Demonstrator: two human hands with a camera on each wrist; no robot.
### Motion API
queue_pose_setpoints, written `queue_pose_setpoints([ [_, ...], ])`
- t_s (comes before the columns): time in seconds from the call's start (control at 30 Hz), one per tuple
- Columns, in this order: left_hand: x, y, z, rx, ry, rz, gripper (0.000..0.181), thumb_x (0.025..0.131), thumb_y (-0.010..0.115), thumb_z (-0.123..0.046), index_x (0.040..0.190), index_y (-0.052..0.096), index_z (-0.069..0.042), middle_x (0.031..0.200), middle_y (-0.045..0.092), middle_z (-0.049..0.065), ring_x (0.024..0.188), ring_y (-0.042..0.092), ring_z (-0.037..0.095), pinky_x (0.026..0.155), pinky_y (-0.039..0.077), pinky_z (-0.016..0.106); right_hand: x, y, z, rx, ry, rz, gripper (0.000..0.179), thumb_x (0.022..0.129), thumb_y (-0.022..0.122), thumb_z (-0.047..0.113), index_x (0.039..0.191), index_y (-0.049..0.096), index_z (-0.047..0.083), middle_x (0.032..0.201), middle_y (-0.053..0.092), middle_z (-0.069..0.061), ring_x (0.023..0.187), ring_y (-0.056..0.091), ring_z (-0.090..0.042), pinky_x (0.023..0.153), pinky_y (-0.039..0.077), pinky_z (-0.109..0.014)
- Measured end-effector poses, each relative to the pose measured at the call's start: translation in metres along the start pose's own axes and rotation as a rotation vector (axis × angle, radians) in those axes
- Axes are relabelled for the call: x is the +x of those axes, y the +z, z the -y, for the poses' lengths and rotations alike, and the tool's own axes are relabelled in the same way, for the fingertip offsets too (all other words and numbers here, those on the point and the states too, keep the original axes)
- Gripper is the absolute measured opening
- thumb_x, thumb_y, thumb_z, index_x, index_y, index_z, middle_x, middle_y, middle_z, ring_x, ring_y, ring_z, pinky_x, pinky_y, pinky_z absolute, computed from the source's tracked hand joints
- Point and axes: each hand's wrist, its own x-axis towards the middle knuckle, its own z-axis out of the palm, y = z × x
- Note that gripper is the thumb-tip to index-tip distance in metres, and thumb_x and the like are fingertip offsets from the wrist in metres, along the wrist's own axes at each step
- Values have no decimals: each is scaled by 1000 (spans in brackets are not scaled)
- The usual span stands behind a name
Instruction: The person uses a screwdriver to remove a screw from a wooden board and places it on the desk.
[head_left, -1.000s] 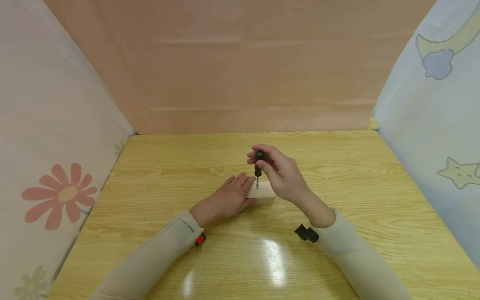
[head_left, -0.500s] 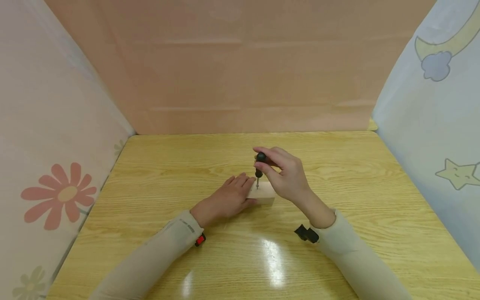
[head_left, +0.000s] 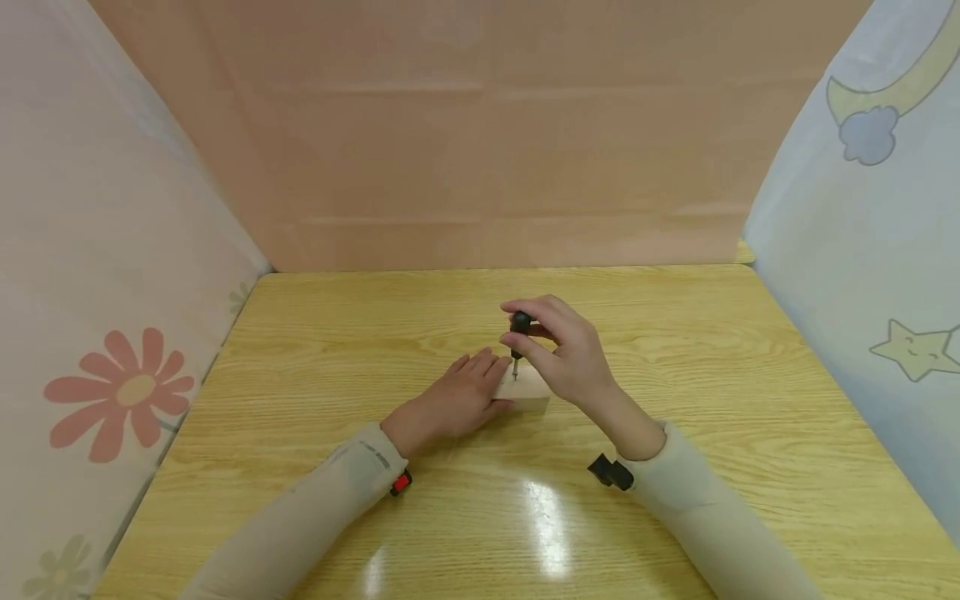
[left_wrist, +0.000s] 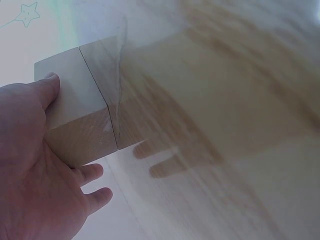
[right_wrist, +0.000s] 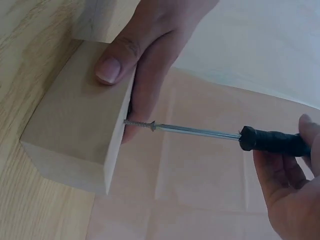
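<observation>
A pale wooden block [head_left: 531,385] sits near the middle of the table. My left hand [head_left: 452,398] holds it at its left end; in the left wrist view the thumb [left_wrist: 48,90] presses the block's near side [left_wrist: 75,95]. A screw [right_wrist: 140,124] stands out of the block's top, its tip end at the wood and much of its thread showing. On its head sits the tip of a black-handled screwdriver [right_wrist: 200,132], roughly upright in the head view. My right hand [head_left: 570,357] pinches the screwdriver's handle [head_left: 521,323] between thumb and fingers.
The wood-grain table [head_left: 360,317] is glossy, with light glare in front. An orange-pink sheet [head_left: 480,150] stands behind it. Printed pale sheets flank the left [head_left: 135,250] and right [head_left: 847,250]. Black devices are strapped at both wrists.
My right hand's fingers have shifted round the screwdriver handle, opening and closing on it, and the handle now sits slightly lower. My left hand and the block have stayed in place.
</observation>
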Motion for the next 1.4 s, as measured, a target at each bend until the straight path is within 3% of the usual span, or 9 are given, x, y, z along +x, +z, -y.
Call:
queue_pose_setpoints([
  [0.1,0,1,0,5,-3,-1,72,105,45,-54,158,29,-9,160,35,12,153,24,31,122,24,51,2,-3,0,-7,-3,4,42,85,76,-8,126,68,-1,102,71,-12,93,71,-20,84,57,-22],
  [0.33,0,1,1,-11,-4,4,73,104,45,-54,158,28,-7,161,33,16,153,22,33,123,22,51,1,-5,3,75,33,133,34,96,61,-10,129,58,-5,115,71,-15,102,72,-24,89,56,-25],
  [0.5,0,2,1,-18,-2,0,73,104,44,-55,158,28,-8,162,32,15,153,22,33,122,22,52,-2,0,1,85,61,65,29,90,69,-10,118,64,-6,108,69,-15,98,71,-20,87,58,-26],
  [0.67,0,2,1,-17,3,3,72,105,42,-55,158,28,-8,161,32,16,153,23,33,122,23,52,-2,0,-2,29,-7,-9,37,82,76,-12,118,70,-3,101,66,-12,91,69,-14,85,57,-23],
  [0.8,-1,2,0,-13,1,5,72,105,43,-55,158,28,-8,161,33,16,153,24,32,122,24,51,0,-3,-2,42,-73,46,47,85,71,-15,131,63,-6,105,69,-14,96,71,-22,87,57,-24],
  [0.93,-1,2,0,-11,2,-2,72,104,44,-54,157,29,-8,160,34,16,153,24,32,122,24,51,1,-5,0,117,-19,112,42,95,59,-13,136,54,-8,116,69,-17,103,70,-27,90,56,-23],
  [1.1,0,3,0,-6,6,-6,72,104,44,-54,157,30,-8,160,35,16,152,25,32,122,24,51,0,-2,-3,116,27,51,33,91,66,-11,124,61,-7,109,66,-17,100,68,-20,89,57,-24],
  [1.23,1,2,-1,5,14,-10,72,105,43,-54,157,30,-7,159,36,15,152,26,31,122,25,50,0,-5,-4,24,-18,-30,41,83,74,-14,122,68,-5,103,65,-15,94,68,-14,86,57,-24],
  [1.4,1,0,-1,13,11,-15,72,105,44,-54,157,31,-7,158,37,15,151,28,31,122,25,49,3,-11,0,34,-40,48,42,90,64,-16,131,60,-9,111,69,-18,100,70,-26,88,56,-22],
])
